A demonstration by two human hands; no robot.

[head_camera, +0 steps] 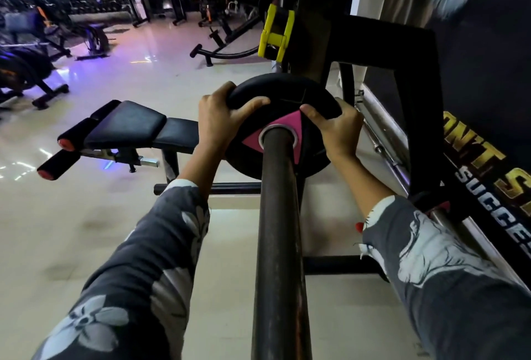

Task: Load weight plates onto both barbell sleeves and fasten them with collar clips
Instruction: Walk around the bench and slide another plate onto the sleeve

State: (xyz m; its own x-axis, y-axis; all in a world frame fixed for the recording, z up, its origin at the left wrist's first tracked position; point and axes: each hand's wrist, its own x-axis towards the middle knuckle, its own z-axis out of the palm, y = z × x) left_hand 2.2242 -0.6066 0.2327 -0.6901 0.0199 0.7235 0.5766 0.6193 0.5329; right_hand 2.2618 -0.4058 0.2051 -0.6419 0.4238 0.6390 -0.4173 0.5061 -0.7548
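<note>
Head view, and you've got both hands on the weight plate [287, 92]. It's a black disc with a pink triangle [288, 125] on its face, and it's already threaded on. The dark barbell sleeve [280, 216] runs up the middle of the shot and goes straight through the plate's silver-ringed centre hole.

Your left hand [221, 118] is clamped on the upper left rim, with the fingers curled over the edge and the thumb laid across the face. Your right hand [336, 129] grips the right rim. Its thumb presses the face just beside the triangle's top corner, and the fingers wrap round behind the edge, out of sight. The plate sits upright on the bar, well up the sleeve from the end nearest you. How far in it is seated, I can't tell from this angle: the disc itself hides whatever lies behind it.

Behind the plate stands the black rack frame [388, 40], with a yellow bracket [275, 32] on its upright. To the left, a black padded bench [129, 126] stretches across, its foam rollers [56, 164] capped in red. Off to the right, a dark banner [488, 158] with gold and white lettering lines the wall, and steel bars [385, 141] lie along its foot. Pale glossy floor [86, 230] all around, and more gym machines blurred at the back.
</note>
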